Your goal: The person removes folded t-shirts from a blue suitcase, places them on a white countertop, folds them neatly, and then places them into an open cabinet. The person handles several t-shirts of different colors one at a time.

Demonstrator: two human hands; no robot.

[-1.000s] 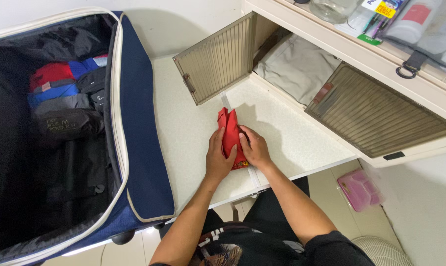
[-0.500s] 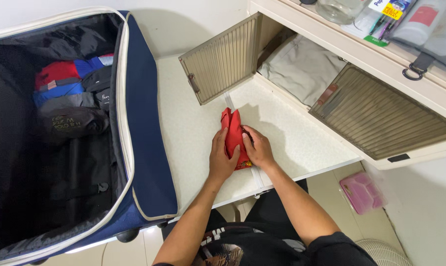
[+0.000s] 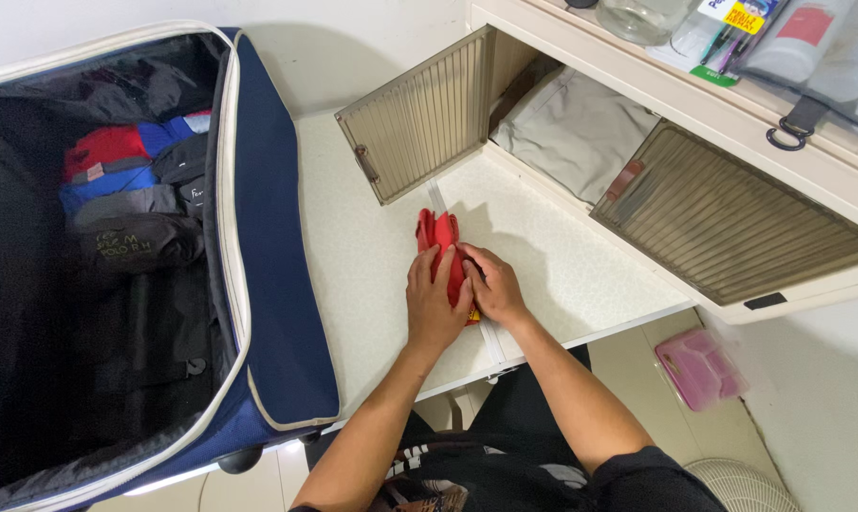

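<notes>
A folded red garment (image 3: 437,232) lies on the white table (image 3: 362,256). My left hand (image 3: 433,301) lies flat over its near part, fingers pressing on the cloth. My right hand (image 3: 490,284) grips the garment's right edge beside it. Only the far end of the red cloth shows past my fingers. To the left stands an open navy suitcase (image 3: 267,246) with rolled red, blue, grey and black clothes (image 3: 130,194) packed at its far end.
A cream cabinet (image 3: 637,85) at the right has one ribbed brown door (image 3: 415,114) swung open, showing folded beige cloth (image 3: 576,128); the other door (image 3: 732,228) is shut. A pink box (image 3: 699,368) and a white fan (image 3: 732,484) sit on the floor.
My left hand has slid rightward over the red garment, covering more of it. The garment looks more tightly bunched. My right hand has stayed at its right edge.
</notes>
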